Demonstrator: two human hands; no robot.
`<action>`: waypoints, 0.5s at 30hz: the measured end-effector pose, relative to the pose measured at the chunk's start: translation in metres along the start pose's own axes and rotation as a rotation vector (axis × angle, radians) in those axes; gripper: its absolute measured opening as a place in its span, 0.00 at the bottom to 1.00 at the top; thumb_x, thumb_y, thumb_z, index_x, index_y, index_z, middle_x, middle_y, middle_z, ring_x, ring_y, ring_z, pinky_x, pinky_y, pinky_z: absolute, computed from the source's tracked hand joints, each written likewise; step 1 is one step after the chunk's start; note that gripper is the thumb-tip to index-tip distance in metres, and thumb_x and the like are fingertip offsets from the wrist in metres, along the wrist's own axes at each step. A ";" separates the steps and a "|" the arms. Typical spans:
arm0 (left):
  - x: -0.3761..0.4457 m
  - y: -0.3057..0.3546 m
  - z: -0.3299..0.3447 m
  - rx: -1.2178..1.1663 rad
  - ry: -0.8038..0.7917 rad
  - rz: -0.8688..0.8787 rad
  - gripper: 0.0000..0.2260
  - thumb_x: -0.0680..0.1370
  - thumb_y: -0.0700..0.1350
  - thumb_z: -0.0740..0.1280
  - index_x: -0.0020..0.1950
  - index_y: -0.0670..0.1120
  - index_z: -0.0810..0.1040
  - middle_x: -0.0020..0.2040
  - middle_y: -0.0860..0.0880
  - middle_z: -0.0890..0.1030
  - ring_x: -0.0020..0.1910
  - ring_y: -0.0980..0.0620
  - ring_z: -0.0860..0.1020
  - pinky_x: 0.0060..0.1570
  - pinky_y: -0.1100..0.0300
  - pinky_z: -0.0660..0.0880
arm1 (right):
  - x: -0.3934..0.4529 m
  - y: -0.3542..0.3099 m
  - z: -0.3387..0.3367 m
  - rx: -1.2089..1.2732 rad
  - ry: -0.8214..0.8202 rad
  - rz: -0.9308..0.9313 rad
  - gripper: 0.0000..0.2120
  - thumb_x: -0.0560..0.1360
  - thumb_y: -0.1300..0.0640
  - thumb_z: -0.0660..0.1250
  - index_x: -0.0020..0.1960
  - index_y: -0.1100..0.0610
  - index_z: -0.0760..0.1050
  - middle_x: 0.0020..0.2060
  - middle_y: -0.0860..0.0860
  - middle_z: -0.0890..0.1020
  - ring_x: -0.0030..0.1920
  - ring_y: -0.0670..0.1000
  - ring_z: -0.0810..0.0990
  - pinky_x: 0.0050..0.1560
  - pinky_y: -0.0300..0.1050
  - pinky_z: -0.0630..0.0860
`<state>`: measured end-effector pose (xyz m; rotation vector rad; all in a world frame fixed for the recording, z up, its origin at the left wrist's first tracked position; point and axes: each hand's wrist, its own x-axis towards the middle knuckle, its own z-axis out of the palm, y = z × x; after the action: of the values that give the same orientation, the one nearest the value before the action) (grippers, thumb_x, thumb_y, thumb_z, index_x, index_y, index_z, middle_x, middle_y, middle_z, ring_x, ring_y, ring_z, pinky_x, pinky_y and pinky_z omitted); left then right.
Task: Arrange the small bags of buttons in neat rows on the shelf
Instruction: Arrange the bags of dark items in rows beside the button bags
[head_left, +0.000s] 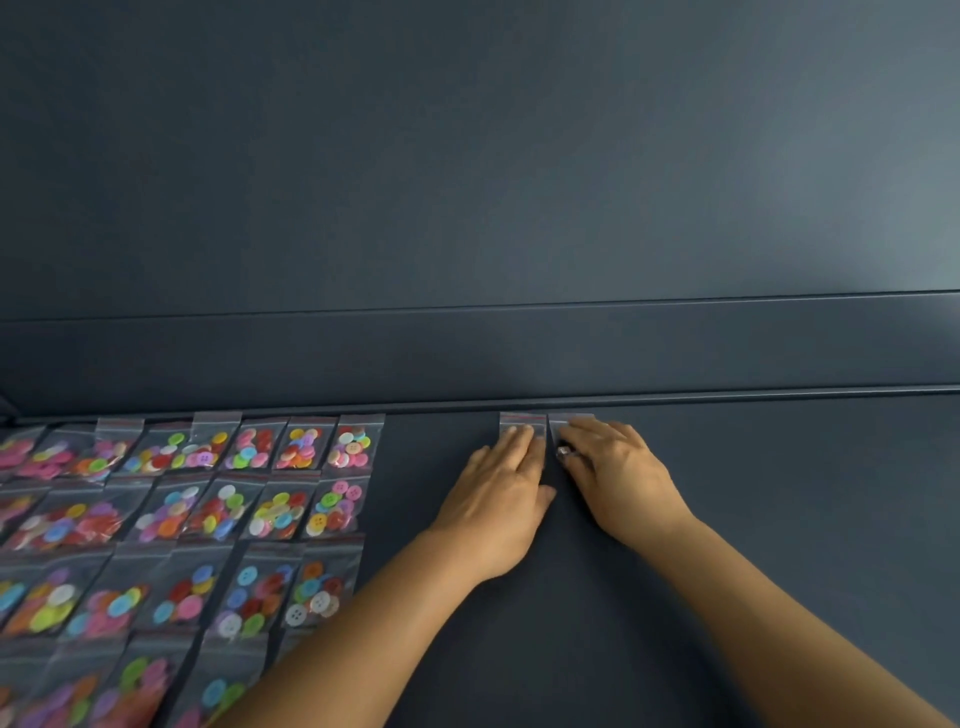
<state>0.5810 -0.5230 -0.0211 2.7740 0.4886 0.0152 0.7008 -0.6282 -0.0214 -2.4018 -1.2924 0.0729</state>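
flat on the shelf (727, 519): left hand (498, 499) and right hand (618, 478), fingers straight, pressing two bags (522, 420) side by side, well apart from the rows of button bags (291, 493).

Shelf surface (727, 519): uniform dark slate blue-grey, matte; back panel (467, 156) same tone, lighter toward right. Small bags of buttons (208, 519): clear plastic, thin red line at each seal. Buttons mixed: pink, red, orange, yellow, lime green, sky blue, purple, white. Far-left bags mostly pink. Two bags under hands (545, 423): clear, red seal line.
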 end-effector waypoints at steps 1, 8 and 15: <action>-0.003 0.000 0.001 0.002 -0.018 -0.006 0.26 0.83 0.50 0.50 0.77 0.44 0.44 0.78 0.48 0.42 0.76 0.53 0.39 0.72 0.58 0.39 | -0.003 0.001 0.000 -0.027 -0.050 -0.019 0.19 0.80 0.53 0.56 0.70 0.53 0.67 0.70 0.47 0.68 0.71 0.50 0.62 0.68 0.40 0.61; 0.006 0.003 0.003 -0.028 -0.070 -0.071 0.26 0.83 0.51 0.48 0.77 0.45 0.42 0.78 0.49 0.39 0.76 0.53 0.38 0.72 0.57 0.39 | -0.003 0.000 -0.003 -0.054 -0.233 -0.014 0.23 0.82 0.54 0.49 0.76 0.53 0.52 0.76 0.48 0.55 0.76 0.47 0.49 0.75 0.46 0.51; 0.018 0.013 0.004 -0.045 -0.086 -0.094 0.26 0.83 0.51 0.48 0.77 0.44 0.42 0.78 0.48 0.40 0.76 0.52 0.38 0.74 0.56 0.40 | -0.001 0.010 -0.008 -0.027 -0.201 -0.016 0.22 0.82 0.56 0.51 0.75 0.53 0.57 0.75 0.48 0.59 0.76 0.47 0.53 0.74 0.45 0.55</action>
<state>0.6029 -0.5299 -0.0210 2.6919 0.5886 -0.1131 0.7096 -0.6360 -0.0182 -2.4574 -1.4076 0.3013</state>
